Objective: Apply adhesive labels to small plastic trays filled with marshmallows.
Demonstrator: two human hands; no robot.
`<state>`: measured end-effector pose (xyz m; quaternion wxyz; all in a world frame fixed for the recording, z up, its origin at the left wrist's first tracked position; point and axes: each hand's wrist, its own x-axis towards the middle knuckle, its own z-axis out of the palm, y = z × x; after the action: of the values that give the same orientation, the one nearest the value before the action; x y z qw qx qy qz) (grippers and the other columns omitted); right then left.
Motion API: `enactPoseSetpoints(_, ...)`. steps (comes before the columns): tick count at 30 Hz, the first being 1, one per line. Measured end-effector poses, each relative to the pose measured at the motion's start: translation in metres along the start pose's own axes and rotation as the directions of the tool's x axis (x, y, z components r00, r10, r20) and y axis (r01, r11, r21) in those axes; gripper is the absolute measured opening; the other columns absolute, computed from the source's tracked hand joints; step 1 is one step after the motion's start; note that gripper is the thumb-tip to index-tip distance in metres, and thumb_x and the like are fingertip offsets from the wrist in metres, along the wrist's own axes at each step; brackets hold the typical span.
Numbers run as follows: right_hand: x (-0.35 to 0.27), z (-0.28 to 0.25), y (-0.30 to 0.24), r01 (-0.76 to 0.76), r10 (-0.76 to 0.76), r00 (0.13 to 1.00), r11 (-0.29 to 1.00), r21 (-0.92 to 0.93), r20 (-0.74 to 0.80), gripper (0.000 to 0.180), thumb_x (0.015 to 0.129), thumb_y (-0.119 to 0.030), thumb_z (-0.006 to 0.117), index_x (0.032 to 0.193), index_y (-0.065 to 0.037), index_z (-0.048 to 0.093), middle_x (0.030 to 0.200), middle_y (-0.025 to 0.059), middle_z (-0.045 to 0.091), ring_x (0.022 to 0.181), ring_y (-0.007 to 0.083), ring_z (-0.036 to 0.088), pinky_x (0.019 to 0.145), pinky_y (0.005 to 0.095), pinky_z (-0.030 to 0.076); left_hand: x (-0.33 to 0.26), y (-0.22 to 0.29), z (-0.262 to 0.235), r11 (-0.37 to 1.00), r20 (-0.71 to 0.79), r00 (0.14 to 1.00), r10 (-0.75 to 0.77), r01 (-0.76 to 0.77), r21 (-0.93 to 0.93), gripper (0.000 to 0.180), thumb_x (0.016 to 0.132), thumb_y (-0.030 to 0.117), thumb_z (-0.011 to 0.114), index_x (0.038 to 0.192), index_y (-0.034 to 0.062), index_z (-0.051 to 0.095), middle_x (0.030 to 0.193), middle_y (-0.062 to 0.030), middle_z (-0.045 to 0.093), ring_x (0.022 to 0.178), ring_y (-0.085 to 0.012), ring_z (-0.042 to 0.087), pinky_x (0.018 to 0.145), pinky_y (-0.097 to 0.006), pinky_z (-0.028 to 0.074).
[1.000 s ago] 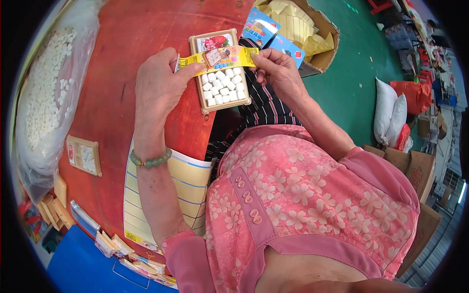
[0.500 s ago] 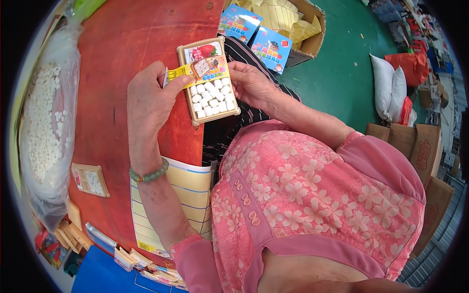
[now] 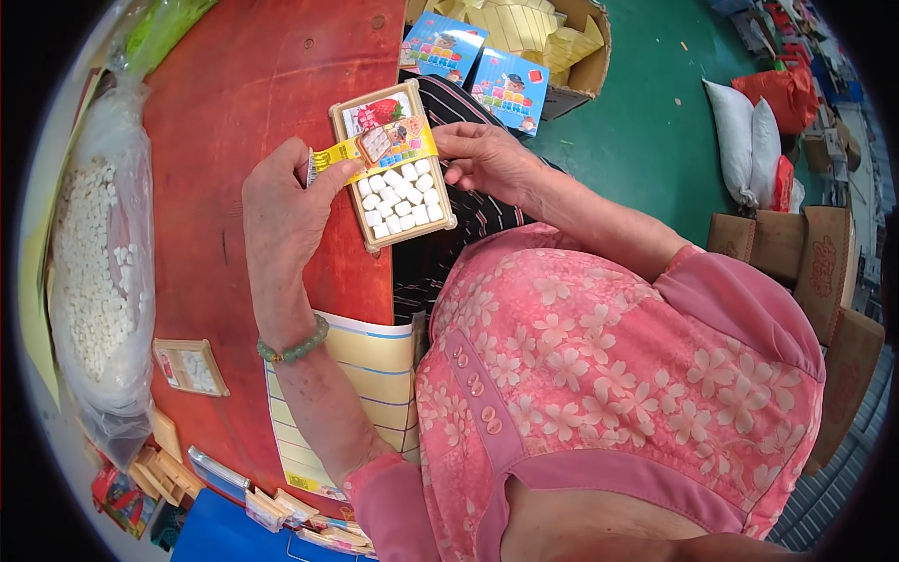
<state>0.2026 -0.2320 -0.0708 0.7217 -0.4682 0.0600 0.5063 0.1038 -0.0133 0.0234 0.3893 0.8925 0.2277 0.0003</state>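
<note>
A small tan tray [image 3: 412, 236] with a raised rim holds several small white barrel-shaped pieces [image 3: 398, 201] and a card with a red strawberry picture [image 3: 382, 110]. Across its middle runs a yellow printed paper band [image 3: 398, 145]. My left hand [image 3: 286, 206] is closed on the band's free left end, thumb on top. At the tray's right edge, my right hand [image 3: 492, 164] grips the side where the band wraps over; its fingertips are partly hidden. The tray is held tilted over the red table's edge and my lap.
On the red table [image 3: 206, 244] lie a similar small tray [image 3: 191, 367], striped yellow sheets [image 3: 342, 384] and a big clear bag of white pieces [image 3: 98, 272]. Blue printed boxes [image 3: 510, 91] stand beside an open carton [image 3: 599, 56] at the back. White sacks [image 3: 730, 140] sit on the green floor.
The tray and both hands have shifted slightly left and down in view. My right fingers have slid a little along the tray's right edge. The left hand still pinches the band.
</note>
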Motion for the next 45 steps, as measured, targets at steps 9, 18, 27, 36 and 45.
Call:
enactPoseSetpoints(9,-0.039,0.03,-0.019,0.549,-0.681,0.732,0.606,-0.575,-0.02,0.015,0.088,-0.019,0.063,0.085,-0.007,0.054,0.073,-0.0052,0.051,0.065,0.0014,0.045,0.056,0.0171,0.036,-0.002,-0.002,0.0,1.0,-0.013,1.0,0.011,-0.011,-0.02,0.043,0.072,0.024,0.076,0.061,0.0021,0.04,0.055,-0.0044,0.036,0.053,-0.0127,0.034,0.047,-0.032,0.03)
enactPoseSetpoints(18,-0.024,0.054,-0.014,0.394,-0.498,0.867,0.711,-0.582,-0.023,0.025,0.085,-0.026,0.068,0.086,-0.003,0.057,0.073,-0.0019,0.057,0.062,0.0015,0.049,0.051,0.0163,0.037,0.002,0.0,0.003,1.0,-0.015,1.0,0.011,-0.011,-0.003,0.044,0.071,0.028,0.077,0.062,0.0013,0.044,0.054,-0.0066,0.038,0.051,-0.0134,0.035,0.047,-0.034,0.03)
enactPoseSetpoints(27,-0.026,0.059,-0.02,0.305,-0.436,0.899,0.688,-0.659,-0.039,0.031,0.088,-0.032,0.064,0.085,-0.001,0.061,0.068,-0.0017,0.056,0.058,0.0021,0.047,0.049,0.0176,0.037,0.001,0.005,0.002,1.0,-0.018,1.0,-0.002,0.002,0.022,0.042,0.07,0.029,0.077,0.063,0.0017,0.046,0.053,-0.0082,0.042,0.05,-0.0176,0.039,0.047,-0.036,0.033)
enactPoseSetpoints(36,-0.018,0.052,-0.033,0.149,-0.227,0.971,0.831,-0.536,-0.082,0.027,0.088,-0.03,0.064,0.085,-0.003,0.063,0.074,0.0022,0.063,0.065,0.0063,0.058,0.06,0.0204,0.046,0.001,0.012,0.004,0.999,0.004,1.0,0.003,-0.003,0.049,0.041,0.07,0.029,0.077,0.064,0.0008,0.048,0.054,-0.0106,0.045,0.05,-0.0219,0.045,0.049,-0.039,0.035)
enactPoseSetpoints(45,-0.013,0.047,-0.035,0.086,-0.075,0.996,0.943,-0.322,0.047,0.032,0.09,-0.023,0.058,0.109,0.003,0.059,0.1,0.0112,0.066,0.088,0.0147,0.065,0.082,0.0289,0.052,0.0,0.011,0.003,0.999,-0.016,1.0,0.025,-0.024,0.032,0.041,0.069,0.032,0.077,0.064,0.0012,0.05,0.055,-0.0116,0.049,0.052,-0.0247,0.048,0.05,-0.04,0.036)
